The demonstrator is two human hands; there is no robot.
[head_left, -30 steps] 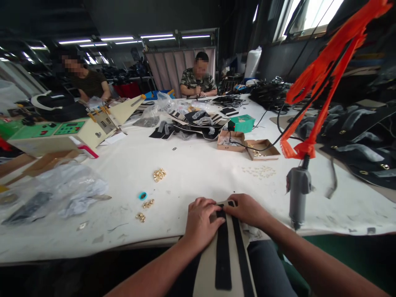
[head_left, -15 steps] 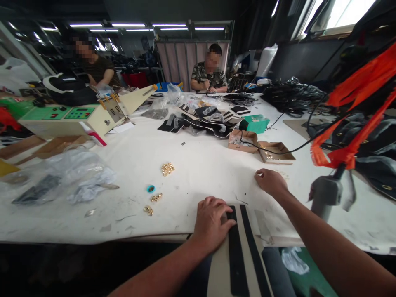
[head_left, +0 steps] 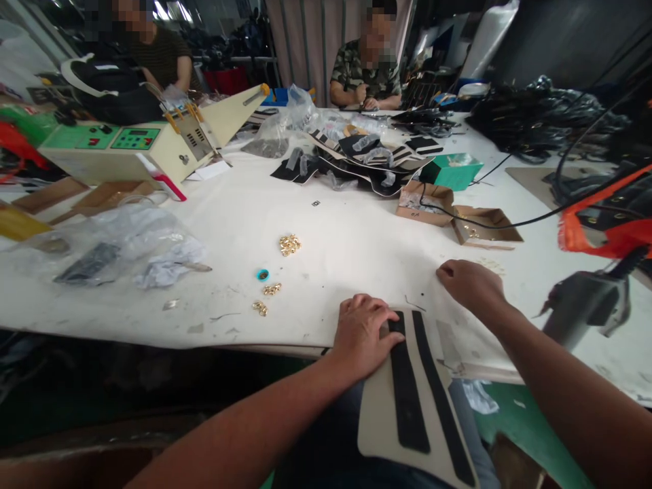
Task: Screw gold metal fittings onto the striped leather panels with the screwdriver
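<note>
Beige material made up the single panel (head_left: pixel 377 421) at the lower right of centre, lying over the person's lap with its far end at the edge of the white table (head_left: pixel 356 251); it bore two black strips (head_left: pixel 411 401), side by side. One left hand (head_left: pixel 363 336) rested on its upper left part, thumb and forefinger spread apart and both touching the left strip, hiding some of its top end. One right hand (head_left: pixel 471 282), right of centre, was curled above the table, thumb and forefinger pressed together; whether they pinched anything could not be told. Three heaps of gold pieces (head_left: pixel 289 244) lay left of centre, with one blue cap (head_left: pixel 258 275) near them. Two cardboard boxes (head_left: pixel 422 213) stood at the upper right, beside one green box (head_left: pixel 451 175), and one black cable (head_left: pixel 509 225) ran across them. At the right, one grey tool (head_left: pixel 575 305) hung below an orange strip (head_left: pixel 570 234), its lower end behind the right forearm. One machine (head_left: pixel 137 163) and a clear plastic bag (head_left: pixel 153 224) took up the left, a pile of black and beige pieces (head_left: pixel 361 153) the upper middle. Two co-workers (head_left: pixel 351 71) sat beyond.
</note>
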